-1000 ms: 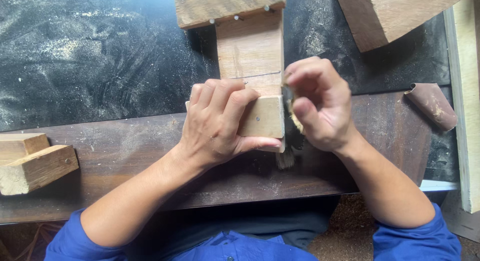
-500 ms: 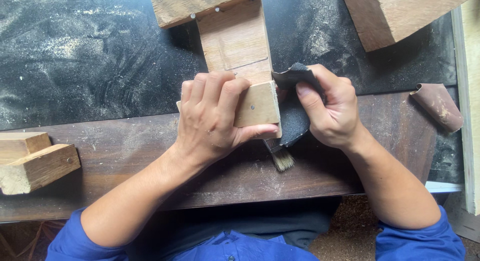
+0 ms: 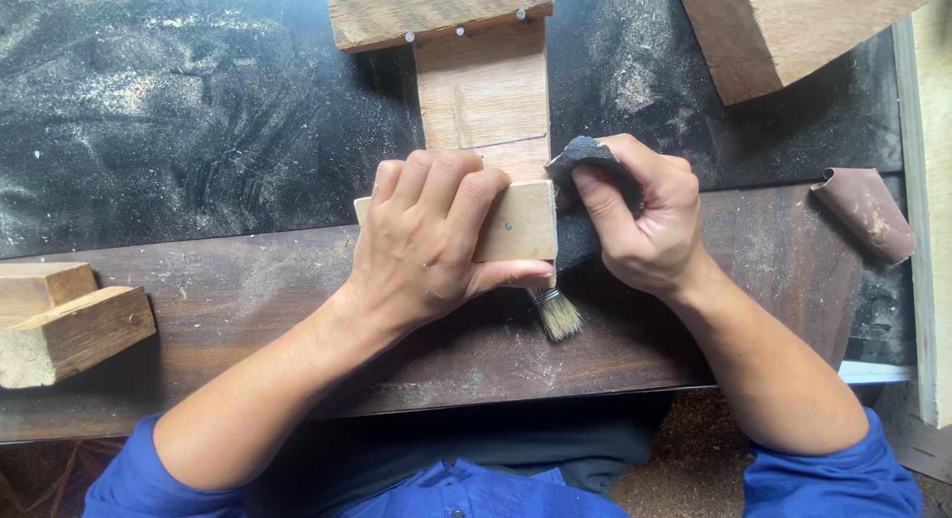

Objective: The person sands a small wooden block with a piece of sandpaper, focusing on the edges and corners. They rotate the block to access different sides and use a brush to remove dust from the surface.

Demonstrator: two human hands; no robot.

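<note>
Wooden piece (image 3: 511,221): 1, left hand (image 3: 426,240) gripping | dark sandpaper (image 3: 585,156): 1, right hand (image 3: 645,226) pinching | brush (image 3: 557,313): 1

A single head-worn camera looks almost straight down, close over the workbench (image 3: 248,310), the person's blue sleeves at the bottom edge. The bench's far side probably lies beyond the top edge.

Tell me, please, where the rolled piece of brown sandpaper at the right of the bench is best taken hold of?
Grip the rolled brown sandpaper across its curled middle, coming from above: it lies loose on the bench, clear of the right hand, and its open curl gives two sides to pinch.
</note>
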